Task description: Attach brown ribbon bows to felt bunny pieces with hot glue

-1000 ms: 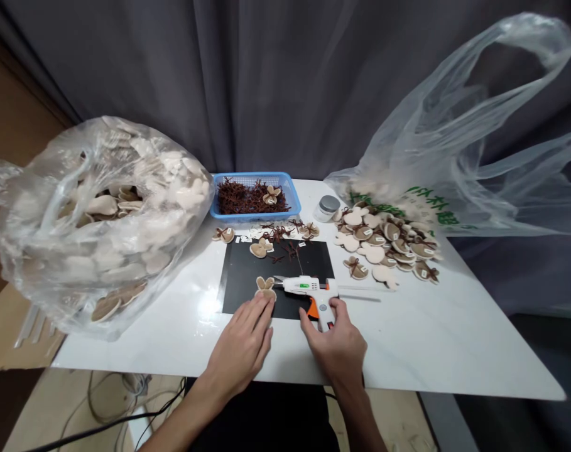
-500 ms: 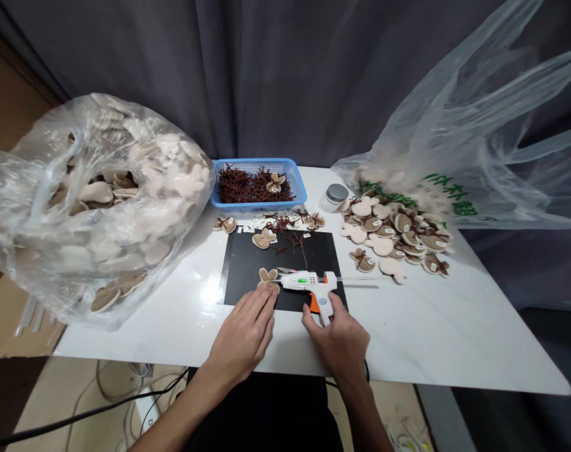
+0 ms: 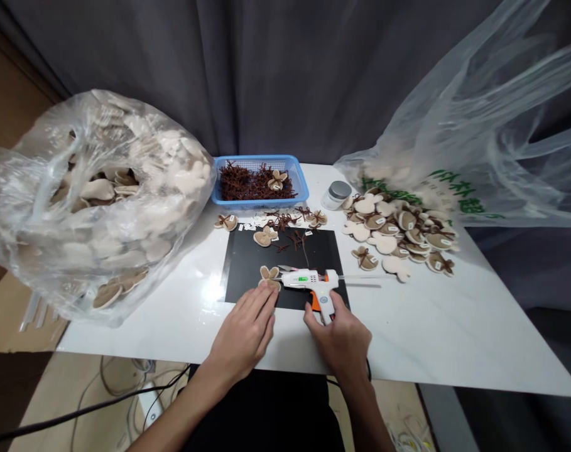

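My right hand (image 3: 339, 336) is closed around the handle of a white glue gun (image 3: 313, 280) with an orange trigger. A clear glue stick (image 3: 363, 278) juts out of its back end. The nozzle points left and reaches a small brown fabric bunny (image 3: 269, 276) with a pale edge, lying on a black mat (image 3: 240, 276). My left hand (image 3: 245, 333) holds that bunny down with its fingertips, which cover the lower part. Just above the gun's barrel, a pointed metal tool (image 3: 288, 269) is partly hidden. Another bunny (image 3: 265, 236) lies farther up the mat, near thin brown bows (image 3: 295, 238).
A blue basket (image 3: 259, 203) of brown bows stands at the back beside a grey-lidded jar (image 3: 337, 194). Small white labels (image 3: 261, 221) lie before it. Stuffed plastic bag (image 3: 139, 251) fills the left; a bunny pile (image 3: 402, 232) spills from another bag (image 3: 421, 150) at right.
The camera view has shifted slightly. Both hands, the glue gun and the bunny keep nearly the same positions relative to one another.
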Demonstrator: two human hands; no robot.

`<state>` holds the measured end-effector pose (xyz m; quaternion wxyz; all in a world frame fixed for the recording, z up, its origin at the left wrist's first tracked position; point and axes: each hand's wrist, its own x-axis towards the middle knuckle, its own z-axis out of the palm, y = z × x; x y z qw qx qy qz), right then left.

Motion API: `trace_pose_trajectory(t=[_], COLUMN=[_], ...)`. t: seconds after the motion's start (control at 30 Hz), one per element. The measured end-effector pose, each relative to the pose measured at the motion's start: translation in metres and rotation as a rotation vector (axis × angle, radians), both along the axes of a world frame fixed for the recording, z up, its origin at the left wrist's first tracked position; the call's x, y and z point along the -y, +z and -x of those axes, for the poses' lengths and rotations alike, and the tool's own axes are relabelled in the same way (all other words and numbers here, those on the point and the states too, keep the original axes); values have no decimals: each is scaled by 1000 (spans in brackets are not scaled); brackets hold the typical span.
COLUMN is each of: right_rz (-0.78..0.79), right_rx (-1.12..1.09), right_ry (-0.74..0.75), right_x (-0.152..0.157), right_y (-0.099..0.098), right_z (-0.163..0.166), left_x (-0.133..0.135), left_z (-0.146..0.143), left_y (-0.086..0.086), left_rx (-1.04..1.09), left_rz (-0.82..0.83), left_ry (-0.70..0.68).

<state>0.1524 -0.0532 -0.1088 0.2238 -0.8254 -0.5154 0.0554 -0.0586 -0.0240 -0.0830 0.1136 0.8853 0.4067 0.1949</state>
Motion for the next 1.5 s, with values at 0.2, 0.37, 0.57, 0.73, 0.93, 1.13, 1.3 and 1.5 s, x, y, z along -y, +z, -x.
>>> trace_pose_trajectory(t=[0.2,0.37,0.57,0.73,0.93,1.13,1.3,1.5], right_rz=[-19,-20,-20,-38,-66,-181,-320,-320], right_rx=[-15,-8,6,32,109,274,331,357], right_ry=[9,30,38,40,34,90,173,126], right_x=[0,2,3,5,7,9,15,15], right_y=[-2,-4,-5,-6,4,10,2,4], right_z=[-2,-2,-3,-2,4,5,-2,-1], left_x=[0,0,0,1,1,1,0,0], left_z=[0,1,1,1,0,0,0,1], left_y=[-3,-2,-3,-3,-3,-3,-2,-2], left_rx=[-12,-13,-11,-35,-34,-36,-47,-36], left_rz=[-14,-7,-9,-30,-7,-26,-14,-11], left_ry=[-6,0,-3,-5,9,11,7,3])
